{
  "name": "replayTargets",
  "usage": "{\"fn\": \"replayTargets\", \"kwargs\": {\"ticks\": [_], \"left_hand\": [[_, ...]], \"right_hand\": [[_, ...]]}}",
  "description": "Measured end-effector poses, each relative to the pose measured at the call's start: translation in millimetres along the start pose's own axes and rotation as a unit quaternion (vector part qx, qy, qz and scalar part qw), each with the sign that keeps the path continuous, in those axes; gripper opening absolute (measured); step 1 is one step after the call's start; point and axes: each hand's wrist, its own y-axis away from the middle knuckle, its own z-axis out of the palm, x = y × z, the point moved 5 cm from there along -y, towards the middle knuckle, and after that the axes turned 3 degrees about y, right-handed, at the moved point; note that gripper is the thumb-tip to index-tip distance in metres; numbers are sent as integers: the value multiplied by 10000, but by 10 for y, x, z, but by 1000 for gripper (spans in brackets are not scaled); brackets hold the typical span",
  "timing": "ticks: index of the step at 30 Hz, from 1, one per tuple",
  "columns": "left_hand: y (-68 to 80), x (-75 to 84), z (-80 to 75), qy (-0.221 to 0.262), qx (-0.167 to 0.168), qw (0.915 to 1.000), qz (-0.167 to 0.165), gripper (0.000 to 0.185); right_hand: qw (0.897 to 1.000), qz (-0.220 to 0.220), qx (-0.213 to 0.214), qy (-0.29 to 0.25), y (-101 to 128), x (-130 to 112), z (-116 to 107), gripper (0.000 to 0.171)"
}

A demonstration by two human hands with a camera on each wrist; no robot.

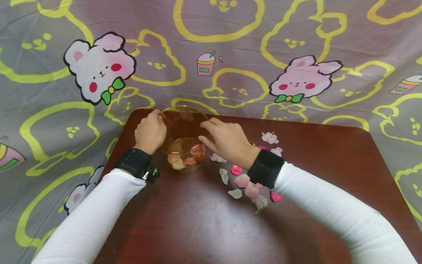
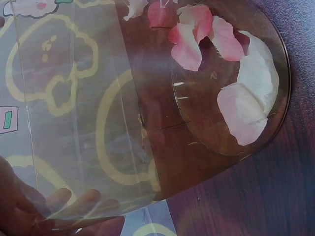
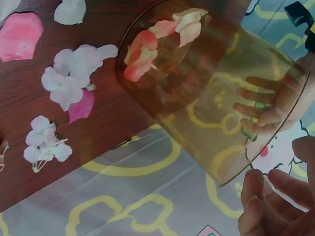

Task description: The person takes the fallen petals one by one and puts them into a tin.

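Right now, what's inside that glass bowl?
A few loose petals, pink, red and cream, lie on the bottom of the glass bowl. The left hand grips its rim, and the right hand hides part of the near side.

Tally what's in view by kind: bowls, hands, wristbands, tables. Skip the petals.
Glass bowl: 1
Hands: 2, left hand, right hand
Black wristbands: 2
Table: 1
Total: 6

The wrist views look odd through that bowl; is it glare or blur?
Left wrist view: the bowl wall tints and smears the cloth pattern, with pale glare streaks; fingers look hazy behind it. Right wrist view: amber tint, petals slightly soft. Head view: sharp, evenly lit.
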Motion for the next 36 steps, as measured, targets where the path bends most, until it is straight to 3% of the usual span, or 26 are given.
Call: {"fn": "replayTargets", "kwargs": {"ticks": [8, 16, 27, 36], "left_hand": [[5, 5, -3, 4, -7, 10000, 12, 39], [5, 19, -6, -5, 21, 10000, 41, 39], [6, 8, 0, -2, 11, 10000, 29, 38], [-6, 3, 15, 11, 29, 10000, 57, 38]], "right_hand": [[9992, -194, 346, 21, 128, 85, 53, 33], [9990, -150, 408, -54, 242, 167, 87, 30], [9997, 42, -126, -181, 413, 252, 235, 29], [9992, 45, -379, 78, 519, 288, 434, 27]]}}
